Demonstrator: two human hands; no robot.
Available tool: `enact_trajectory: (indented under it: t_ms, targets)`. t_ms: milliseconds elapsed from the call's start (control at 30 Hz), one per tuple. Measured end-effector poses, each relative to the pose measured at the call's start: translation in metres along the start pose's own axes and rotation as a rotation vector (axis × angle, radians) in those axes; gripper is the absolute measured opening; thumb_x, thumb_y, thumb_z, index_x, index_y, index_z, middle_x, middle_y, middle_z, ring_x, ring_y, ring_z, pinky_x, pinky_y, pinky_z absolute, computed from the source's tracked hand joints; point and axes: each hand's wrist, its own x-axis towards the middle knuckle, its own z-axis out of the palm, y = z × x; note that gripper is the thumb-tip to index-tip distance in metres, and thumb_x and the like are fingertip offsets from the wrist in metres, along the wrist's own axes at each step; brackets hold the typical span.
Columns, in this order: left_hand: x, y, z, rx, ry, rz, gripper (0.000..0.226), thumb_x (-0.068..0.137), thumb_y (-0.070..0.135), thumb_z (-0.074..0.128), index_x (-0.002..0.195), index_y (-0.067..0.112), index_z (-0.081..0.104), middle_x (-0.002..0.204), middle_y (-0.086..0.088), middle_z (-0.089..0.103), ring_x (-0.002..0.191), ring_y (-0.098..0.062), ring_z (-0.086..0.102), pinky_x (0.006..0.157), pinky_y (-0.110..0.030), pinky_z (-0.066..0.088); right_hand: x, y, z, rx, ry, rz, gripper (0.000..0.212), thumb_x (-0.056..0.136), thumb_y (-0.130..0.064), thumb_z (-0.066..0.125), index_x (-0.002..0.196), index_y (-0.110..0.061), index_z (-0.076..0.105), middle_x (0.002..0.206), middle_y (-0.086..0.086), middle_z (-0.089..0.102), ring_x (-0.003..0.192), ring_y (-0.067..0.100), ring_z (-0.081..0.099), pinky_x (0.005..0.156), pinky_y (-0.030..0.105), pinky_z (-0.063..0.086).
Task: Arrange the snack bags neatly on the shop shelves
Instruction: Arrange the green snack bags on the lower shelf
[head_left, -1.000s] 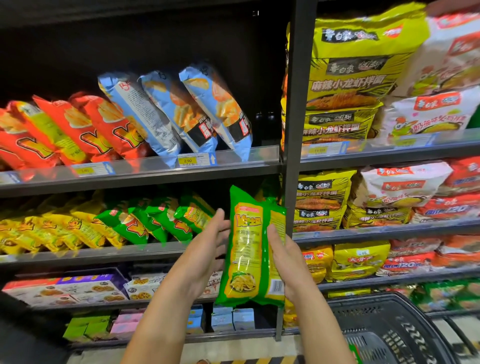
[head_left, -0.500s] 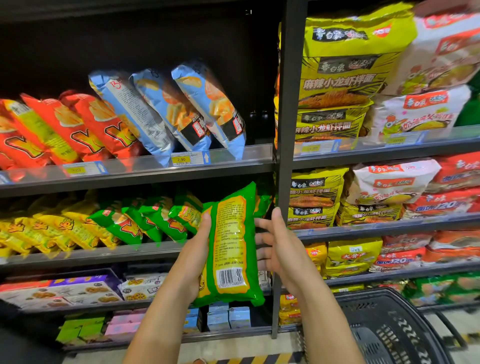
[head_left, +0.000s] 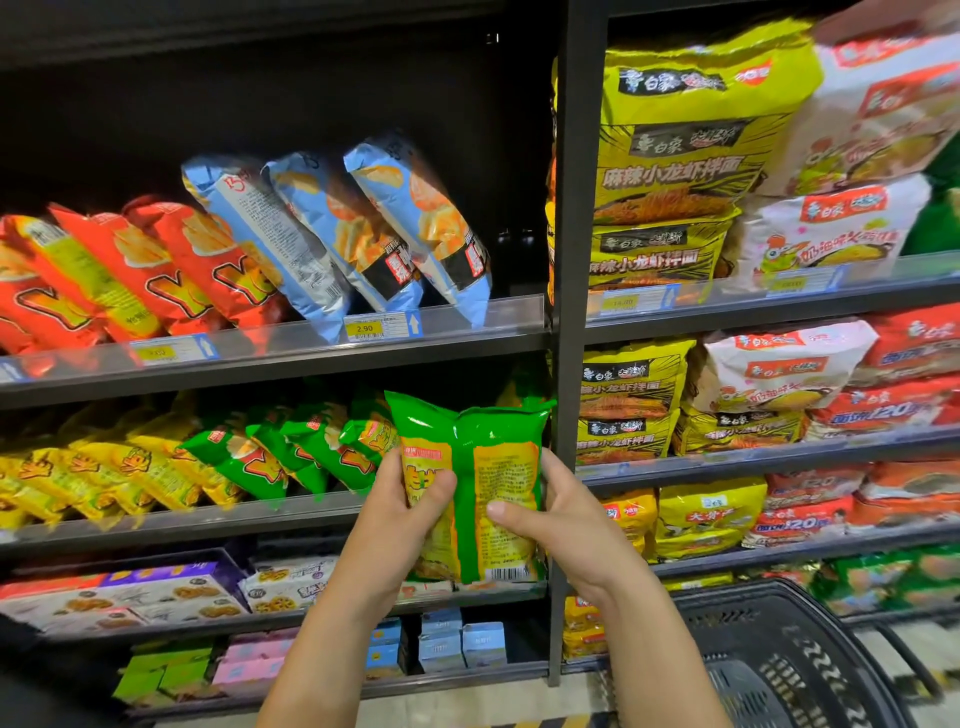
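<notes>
Green and glossy, the snack bag (head_left: 483, 467) stands upright just in front of the middle shelf (head_left: 208, 519), left hand (head_left: 400, 514) and right hand (head_left: 563, 525) gripping its sides with curled fingers (head_left: 434, 491). It should slot beside the green row (head_left: 291, 457), tilted alike, printed front outward.

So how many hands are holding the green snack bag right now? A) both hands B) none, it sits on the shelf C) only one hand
A: the left hand grips one side of the green snack bag and the right hand grips the other, holding it up in front of the shelf.
</notes>
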Motion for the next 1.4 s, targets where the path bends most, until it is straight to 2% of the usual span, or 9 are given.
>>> enact_trajectory:
  t_ms: [167,300,533,633,767,933,1033,1167,1400]
  targets:
    - [-0.001,0.0,-0.013,-0.019,-0.102,0.02,0.091,0.073,0.05,0.093,0.147,0.022,0.05,0.14,0.003,0.069,0.132,-0.016,0.064,0.109,-0.041,0.055,0.0,0.003,-0.003,0.028,0.005,-0.059,0.05,0.09,0.001,0.077,0.131,-0.023,0.061,0.118,-0.006,0.078,0.112,0.011,0.073,0.087,0.025,0.059]
    - [0.002,-0.005,-0.022,0.02,-0.171,0.025,0.063,0.085,0.022,0.082,0.141,0.029,0.055,0.136,0.01,0.07,0.126,-0.011,0.066,0.096,-0.027,0.058,0.001,0.004,-0.005,0.126,0.005,-0.062,0.051,0.084,-0.01,0.079,0.132,-0.018,0.062,0.124,0.004,0.076,0.118,0.02,0.072,0.094,0.033,0.06]
    - [-0.001,0.003,-0.013,-0.014,-0.044,-0.151,0.052,0.091,0.053,0.075,0.134,0.029,0.06,0.141,0.009,0.063,0.125,0.001,0.062,0.096,-0.019,0.048,-0.001,-0.003,0.01,0.123,0.023,0.052,0.047,0.092,-0.037,0.072,0.132,-0.014,0.066,0.121,0.004,0.078,0.115,0.023,0.074,0.106,0.047,0.055]
    - [-0.004,0.011,-0.011,-0.04,-0.097,-0.21,0.016,0.103,0.042,0.06,0.105,0.026,0.061,0.101,0.015,0.063,0.068,0.019,0.065,0.06,-0.004,0.049,-0.001,-0.008,0.015,0.085,0.055,0.129,0.042,0.098,-0.046,0.067,0.125,-0.015,0.073,0.111,0.0,0.081,0.105,0.015,0.077,0.095,0.036,0.06]
    - [-0.003,0.015,-0.013,-0.015,-0.105,-0.278,0.067,0.092,0.066,0.057,0.146,0.027,0.058,0.153,0.007,0.056,0.133,-0.008,0.059,0.103,-0.027,0.043,-0.001,-0.013,0.019,-0.032,0.08,0.17,0.044,0.094,-0.064,0.061,0.113,-0.028,0.078,0.097,-0.019,0.08,0.097,-0.002,0.075,0.074,0.019,0.052]
    - [-0.027,0.046,0.01,-0.081,-0.097,-0.206,0.02,0.106,0.03,0.057,0.088,0.027,0.051,0.078,0.017,0.058,0.04,0.016,0.056,0.037,-0.005,0.04,-0.001,-0.013,0.022,0.21,0.012,0.256,0.047,0.097,-0.059,0.061,0.129,-0.027,0.068,0.102,-0.01,0.082,0.092,0.005,0.078,0.073,0.022,0.062]
    - [-0.013,0.025,0.008,-0.056,0.023,-0.199,0.016,0.104,0.035,0.06,0.11,0.027,0.047,0.089,0.016,0.055,0.049,0.017,0.059,0.044,-0.006,0.044,-0.003,-0.017,0.024,0.358,-0.014,0.297,0.044,0.099,-0.049,0.063,0.131,-0.021,0.068,0.119,0.009,0.079,0.109,0.026,0.077,0.091,0.042,0.062]
    - [0.0,0.006,-0.005,0.123,0.175,-0.098,0.073,0.083,0.061,0.074,0.142,0.026,0.049,0.137,0.006,0.058,0.11,-0.008,0.061,0.087,-0.029,0.047,0.003,-0.003,0.018,0.282,0.074,0.205,0.042,0.097,-0.038,0.071,0.134,-0.018,0.065,0.117,0.008,0.079,0.109,0.026,0.077,0.099,0.049,0.059]
    - [0.001,0.002,0.006,0.218,0.057,-0.046,0.035,0.1,0.047,0.064,0.134,0.037,0.061,0.128,0.01,0.07,0.113,-0.005,0.068,0.097,-0.031,0.057,0.013,0.009,0.027,0.015,0.283,-0.006,0.039,0.094,-0.042,0.076,0.128,-0.033,0.059,0.119,-0.007,0.076,0.105,0.01,0.075,0.097,0.046,0.06]
